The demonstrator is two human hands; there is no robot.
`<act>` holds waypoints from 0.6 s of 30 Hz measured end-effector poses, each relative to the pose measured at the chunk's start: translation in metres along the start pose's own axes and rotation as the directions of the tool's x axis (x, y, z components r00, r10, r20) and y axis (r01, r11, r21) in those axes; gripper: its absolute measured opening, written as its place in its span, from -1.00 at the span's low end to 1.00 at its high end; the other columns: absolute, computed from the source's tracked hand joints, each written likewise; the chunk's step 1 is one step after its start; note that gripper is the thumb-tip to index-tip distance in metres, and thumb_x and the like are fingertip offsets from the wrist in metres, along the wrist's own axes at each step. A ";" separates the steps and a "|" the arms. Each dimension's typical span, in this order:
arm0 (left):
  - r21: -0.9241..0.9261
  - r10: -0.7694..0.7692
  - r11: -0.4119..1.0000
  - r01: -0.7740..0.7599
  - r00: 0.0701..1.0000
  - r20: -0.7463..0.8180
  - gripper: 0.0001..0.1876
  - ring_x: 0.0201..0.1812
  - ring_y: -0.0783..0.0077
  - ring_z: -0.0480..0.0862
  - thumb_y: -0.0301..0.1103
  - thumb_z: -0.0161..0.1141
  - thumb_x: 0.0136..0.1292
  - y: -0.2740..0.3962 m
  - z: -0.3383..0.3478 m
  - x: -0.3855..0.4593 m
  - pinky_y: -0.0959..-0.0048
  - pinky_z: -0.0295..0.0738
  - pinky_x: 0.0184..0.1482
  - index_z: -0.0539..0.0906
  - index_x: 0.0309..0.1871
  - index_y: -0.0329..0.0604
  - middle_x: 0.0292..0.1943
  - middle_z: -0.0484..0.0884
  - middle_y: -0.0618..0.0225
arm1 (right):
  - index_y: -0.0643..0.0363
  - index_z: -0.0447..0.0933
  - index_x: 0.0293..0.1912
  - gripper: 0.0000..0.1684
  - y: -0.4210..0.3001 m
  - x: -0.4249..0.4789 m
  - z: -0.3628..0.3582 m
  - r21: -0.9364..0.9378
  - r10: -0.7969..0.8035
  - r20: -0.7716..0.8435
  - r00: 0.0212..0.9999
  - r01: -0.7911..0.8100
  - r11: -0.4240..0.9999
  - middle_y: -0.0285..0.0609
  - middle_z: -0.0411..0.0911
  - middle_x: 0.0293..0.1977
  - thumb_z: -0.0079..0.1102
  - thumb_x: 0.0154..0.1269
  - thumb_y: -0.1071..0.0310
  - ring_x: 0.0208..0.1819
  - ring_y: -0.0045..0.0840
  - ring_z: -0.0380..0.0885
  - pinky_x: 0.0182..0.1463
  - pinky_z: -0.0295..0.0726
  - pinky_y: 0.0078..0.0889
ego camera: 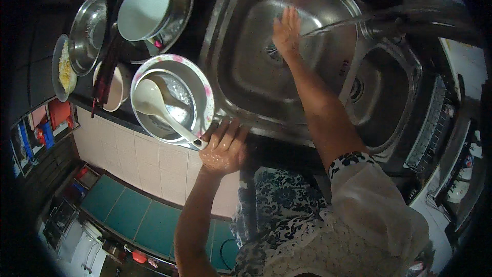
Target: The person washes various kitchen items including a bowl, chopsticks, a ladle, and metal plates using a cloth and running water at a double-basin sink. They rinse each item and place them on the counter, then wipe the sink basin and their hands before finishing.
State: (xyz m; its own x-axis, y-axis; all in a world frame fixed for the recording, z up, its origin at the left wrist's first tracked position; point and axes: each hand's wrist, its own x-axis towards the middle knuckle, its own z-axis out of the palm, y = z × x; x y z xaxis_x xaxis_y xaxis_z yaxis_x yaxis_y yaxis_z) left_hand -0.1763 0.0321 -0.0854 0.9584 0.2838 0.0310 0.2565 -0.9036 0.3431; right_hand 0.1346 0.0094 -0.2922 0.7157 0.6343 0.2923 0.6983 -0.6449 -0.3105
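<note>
My right hand [287,34] is stretched over the basin of a stainless steel sink [246,65], palm flat and fingers extended, above the drain [275,54]. It holds nothing. A thin stream of water [326,27] runs from the faucet [423,21] towards it. My left hand [225,148] looks wet and lies at the counter's front edge with its fingers spread. Right beside it is the handle end of a cream soup ladle [169,117]; whether they touch, I cannot tell. That ladle rests across a metal bowl [182,96] nested in a floral-rimmed basin [205,80].
Left of the sink, a white bowl [144,9] sits in a large metal bowl [188,11]. Beyond are dark red chopsticks [105,73], a pinkish bowl [119,88], a metal dish [88,34] and a plate of yellowish food [67,71]. A smaller basin [380,96] adjoins on the right.
</note>
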 end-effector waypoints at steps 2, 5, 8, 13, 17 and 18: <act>-0.009 0.021 1.000 -0.022 0.999 -0.035 -0.61 0.06 0.30 0.46 -0.31 0.11 -0.10 0.000 0.001 0.001 0.27 0.29 0.10 0.63 -0.09 0.07 0.07 0.50 0.39 | 0.25 0.14 0.26 -0.39 -0.006 0.014 0.014 -0.262 -0.097 0.212 0.972 0.153 0.953 0.02 0.09 0.28 -0.10 0.30 0.18 0.36 -0.12 -0.07 0.38 -0.06 -0.20; 0.005 0.018 1.000 -0.018 0.999 -0.044 -0.61 0.05 0.28 0.47 -0.31 0.10 -0.08 0.000 0.001 0.002 0.28 0.30 0.09 0.61 -0.08 0.06 0.06 0.50 0.40 | 0.29 0.14 0.26 -0.39 -0.035 0.002 0.037 -0.093 -0.262 0.202 0.944 0.285 0.954 0.04 0.07 0.29 -0.13 0.29 0.20 0.35 -0.14 -0.05 0.39 -0.10 -0.20; -0.007 0.022 1.000 -0.023 0.998 -0.053 -0.61 0.05 0.27 0.47 -0.31 0.11 -0.08 0.002 -0.001 0.003 0.29 0.31 0.09 0.60 -0.08 0.05 0.05 0.51 0.39 | 0.32 0.14 0.25 -0.39 -0.049 -0.034 0.046 0.192 -0.427 0.223 0.876 0.390 0.901 0.05 0.05 0.29 -0.16 0.28 0.21 0.35 -0.16 -0.03 0.40 -0.13 -0.19; -0.008 0.014 1.000 -0.014 0.999 -0.039 -0.62 0.05 0.27 0.47 -0.32 0.12 -0.07 0.002 -0.003 0.004 0.29 0.32 0.10 0.60 -0.07 0.05 0.04 0.51 0.39 | 0.37 0.13 0.24 -0.39 -0.006 -0.078 0.013 0.291 -0.647 0.537 0.542 0.601 0.744 0.08 0.02 0.30 -0.21 0.26 0.24 0.34 -0.20 0.01 0.42 -0.19 -0.19; -0.043 0.023 0.999 -0.025 0.998 -0.065 -0.62 0.05 0.25 0.47 -0.32 0.11 -0.05 0.002 -0.001 0.003 0.25 0.30 0.13 0.59 -0.07 0.04 0.05 0.50 0.38 | 0.27 0.17 0.24 -0.35 0.030 -0.100 -0.039 -0.571 -0.665 0.508 0.548 0.792 0.216 -0.05 0.05 0.31 -0.09 0.19 0.20 0.34 -0.25 0.02 0.41 -0.15 -0.19; -0.037 0.026 0.999 -0.028 0.997 -0.066 -0.62 0.05 0.25 0.47 -0.32 0.10 -0.05 0.002 -0.001 0.002 0.25 0.29 0.13 0.59 -0.07 0.04 0.05 0.50 0.38 | 0.23 0.16 0.25 -0.34 0.031 -0.104 -0.049 -0.672 -0.742 0.486 0.462 0.740 0.020 -0.09 0.04 0.32 -0.07 0.18 0.18 0.34 -0.27 0.01 0.41 -0.14 -0.20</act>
State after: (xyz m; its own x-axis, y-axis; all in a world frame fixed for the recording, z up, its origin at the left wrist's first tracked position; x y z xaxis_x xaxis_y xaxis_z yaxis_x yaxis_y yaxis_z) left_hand -0.1736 0.0317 -0.0838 0.9543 0.2812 0.1016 0.2247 -0.8987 0.3765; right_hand 0.0825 -0.0969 -0.2882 -0.1920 0.9786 -0.0741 0.5490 0.1698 0.8184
